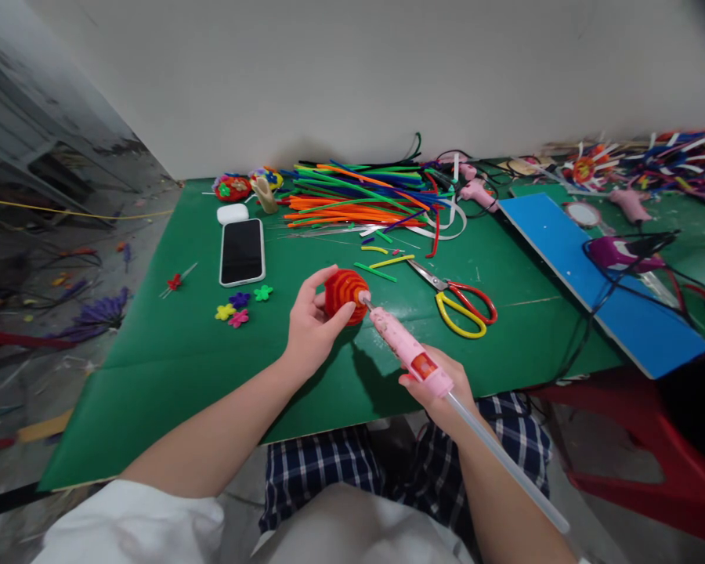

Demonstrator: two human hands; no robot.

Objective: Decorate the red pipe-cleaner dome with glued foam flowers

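My left hand [314, 325] grips a round, fuzzy ball of coiled red and orange pipe cleaner [344, 294], thumb in front and fingers behind. In my right hand [440, 384] is a pink hot glue gun [403, 341] with a long clear glue stick [505, 462] sticking out of its rear. The gun's metal nozzle meets the right side of the ball at a small pale spot. Left of my hands lie small flowers, among them a green flower [263, 292], a yellow flower [224, 312] and a pink flower [238, 318].
Scissors [452, 298] with red and yellow handles lie right of the ball. A phone [242, 252] is at left. Behind is a heap of pipe cleaners [358, 196]. A blue board [593, 274] slants across the right side, with a black cord over it.
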